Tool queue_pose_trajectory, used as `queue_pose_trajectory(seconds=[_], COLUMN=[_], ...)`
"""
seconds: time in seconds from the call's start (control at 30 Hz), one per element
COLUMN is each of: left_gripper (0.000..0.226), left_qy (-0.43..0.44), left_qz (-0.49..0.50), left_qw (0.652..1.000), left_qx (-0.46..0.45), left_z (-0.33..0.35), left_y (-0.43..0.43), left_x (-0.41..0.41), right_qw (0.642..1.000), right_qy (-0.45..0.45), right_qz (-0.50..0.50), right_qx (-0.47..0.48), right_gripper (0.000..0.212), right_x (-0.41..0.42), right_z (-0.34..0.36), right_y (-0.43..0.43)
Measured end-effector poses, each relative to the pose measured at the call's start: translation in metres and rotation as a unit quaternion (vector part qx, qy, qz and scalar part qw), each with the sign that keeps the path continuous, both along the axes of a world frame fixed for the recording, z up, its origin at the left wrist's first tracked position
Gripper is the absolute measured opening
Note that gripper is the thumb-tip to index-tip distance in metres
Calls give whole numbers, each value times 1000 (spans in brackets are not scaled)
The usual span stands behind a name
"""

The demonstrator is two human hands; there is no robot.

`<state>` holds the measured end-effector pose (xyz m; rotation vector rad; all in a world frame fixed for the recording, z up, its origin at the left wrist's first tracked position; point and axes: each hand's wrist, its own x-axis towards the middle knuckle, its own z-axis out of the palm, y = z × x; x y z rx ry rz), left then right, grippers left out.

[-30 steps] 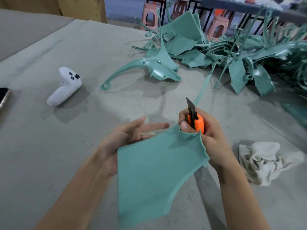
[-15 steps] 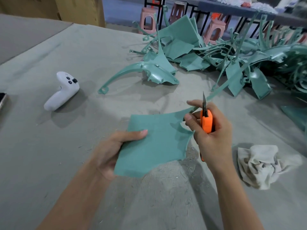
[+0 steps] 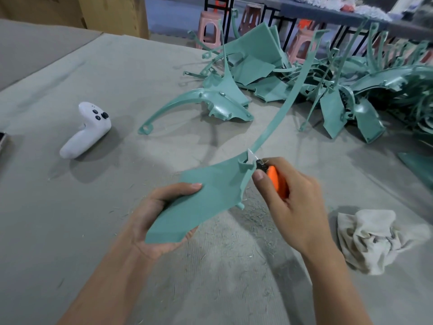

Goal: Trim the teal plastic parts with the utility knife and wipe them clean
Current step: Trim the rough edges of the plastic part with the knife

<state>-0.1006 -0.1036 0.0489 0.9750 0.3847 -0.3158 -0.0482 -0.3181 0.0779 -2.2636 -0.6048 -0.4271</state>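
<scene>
grey table [image 3: 70, 231], controller [image 3: 85, 131], rag [image 3: 375, 240], teal parts [image 3: 316, 90]

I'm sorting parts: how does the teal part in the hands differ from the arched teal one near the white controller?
The held part is off the table, gripped by the left hand, with the knife at its edge; the arched part lies unheld on the table. The held part shows a flat matte face; the arched part looks glossy and moulded. Both are teal plastic with a long curved arm.

Print on the cardboard box [image 3: 42, 10] seems illegible.
</scene>
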Motion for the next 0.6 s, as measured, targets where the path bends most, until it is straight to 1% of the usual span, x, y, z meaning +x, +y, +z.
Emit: queue_pose_trajectory(seconds=[0.1, 0.2, 0.37, 0.6], left_gripper=[21, 20, 16, 22], left_qy=[9, 14, 18, 20], left_qz=[5, 9, -4, -6], left_qw=[1000, 1000, 1000, 1000], left_qx=[-14, -22, -22, -3], left_z=[-1, -1, 2, 6], left_y=[-1, -1, -2, -4], left_x=[1, 2, 1, 0], right_qw=[999, 998, 998, 997], right_qy=[-32, -45, -46, -60], right_qz=[-21, -35, -41, -44], right_qx=[-23, -36, -25, -20], right_gripper=[40, 40, 41, 41], right_x=[-2, -2, -2, -3], right_z=[2, 3, 2, 1], right_y=[2, 4, 4, 5])
